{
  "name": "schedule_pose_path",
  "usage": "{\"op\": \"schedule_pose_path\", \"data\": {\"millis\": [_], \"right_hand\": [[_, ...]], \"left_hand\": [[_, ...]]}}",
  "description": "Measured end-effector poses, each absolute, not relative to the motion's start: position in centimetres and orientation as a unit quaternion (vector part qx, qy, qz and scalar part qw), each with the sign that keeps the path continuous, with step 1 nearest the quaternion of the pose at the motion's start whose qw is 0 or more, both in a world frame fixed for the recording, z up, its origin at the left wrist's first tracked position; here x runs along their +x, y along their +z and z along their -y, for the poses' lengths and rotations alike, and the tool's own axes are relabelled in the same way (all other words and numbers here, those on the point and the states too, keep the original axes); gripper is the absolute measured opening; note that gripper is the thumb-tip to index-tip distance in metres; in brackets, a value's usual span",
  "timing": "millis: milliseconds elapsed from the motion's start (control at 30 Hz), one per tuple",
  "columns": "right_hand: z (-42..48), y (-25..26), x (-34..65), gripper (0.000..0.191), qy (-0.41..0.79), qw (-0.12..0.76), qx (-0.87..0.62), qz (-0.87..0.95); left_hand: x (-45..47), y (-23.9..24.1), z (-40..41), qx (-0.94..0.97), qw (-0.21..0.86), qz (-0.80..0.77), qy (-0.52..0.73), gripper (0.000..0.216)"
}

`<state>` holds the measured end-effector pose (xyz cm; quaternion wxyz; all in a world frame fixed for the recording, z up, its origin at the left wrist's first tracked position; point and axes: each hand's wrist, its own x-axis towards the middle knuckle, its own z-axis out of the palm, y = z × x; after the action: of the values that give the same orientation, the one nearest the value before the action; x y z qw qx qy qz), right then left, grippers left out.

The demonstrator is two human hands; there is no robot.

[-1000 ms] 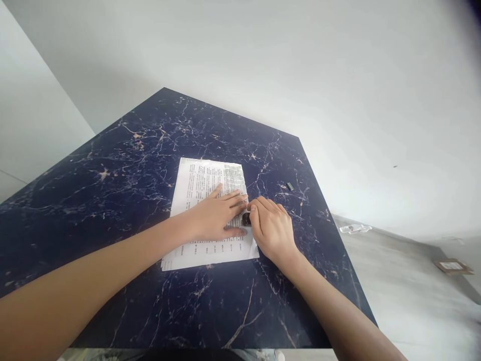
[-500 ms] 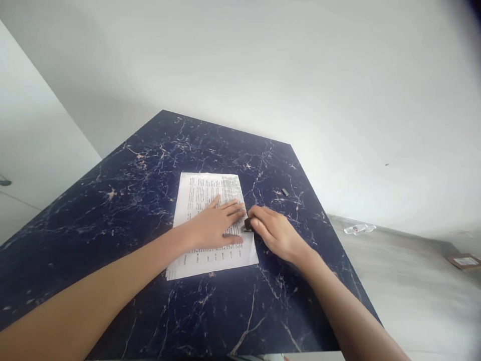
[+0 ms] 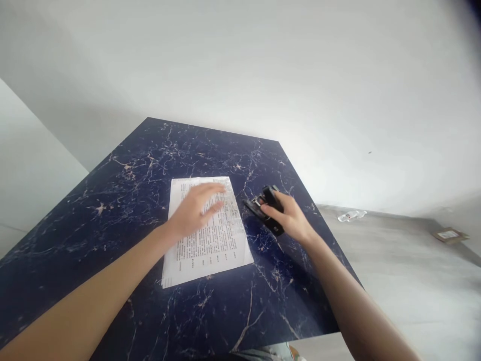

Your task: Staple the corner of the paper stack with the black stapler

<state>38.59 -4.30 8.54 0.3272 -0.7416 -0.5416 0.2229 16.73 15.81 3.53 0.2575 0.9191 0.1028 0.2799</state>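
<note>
A stack of printed white paper sheets lies on the dark blue marbled table. Over its upper part hovers my left hand, slightly blurred, thumb apart from the fingers and nothing held. To the right of the sheets, my right hand grips a black stapler with fingers and thumb around its upper arm. The stapler's jaws gape toward the paper, a bit of metal showing between them. It is apart from the sheets.
A white wall stands behind the table. On the grey floor to the right lie a clear plastic wrapper and a brown package with a white label. The table's right edge runs close by my right forearm.
My left hand has lifted from the sheets and its fingers have drawn in. My right hand has pulled the stapler off the paper's right edge, to the right and away from me.
</note>
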Motion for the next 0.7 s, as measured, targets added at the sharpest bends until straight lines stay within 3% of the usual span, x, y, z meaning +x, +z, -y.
{"op": "schedule_pose_path", "data": {"millis": [133, 333, 700], "right_hand": [[2.9, 8.5, 33.0, 0.016, 0.281, 0.285, -0.697, 0.595], [2.7, 7.6, 29.9, 0.020, 0.191, 0.146, -0.722, 0.649], [17.5, 7.0, 35.2, 0.035, 0.208, 0.209, -0.841, 0.454]], "left_hand": [[15.2, 3.9, -20.4, 0.783, 0.259, -0.279, 0.491, 0.027], [14.9, 1.0, -24.7, 0.564, 0.468, -0.390, 0.557, 0.020], [15.2, 0.7, -24.6, 0.586, 0.454, -0.396, 0.542, 0.019]]}}
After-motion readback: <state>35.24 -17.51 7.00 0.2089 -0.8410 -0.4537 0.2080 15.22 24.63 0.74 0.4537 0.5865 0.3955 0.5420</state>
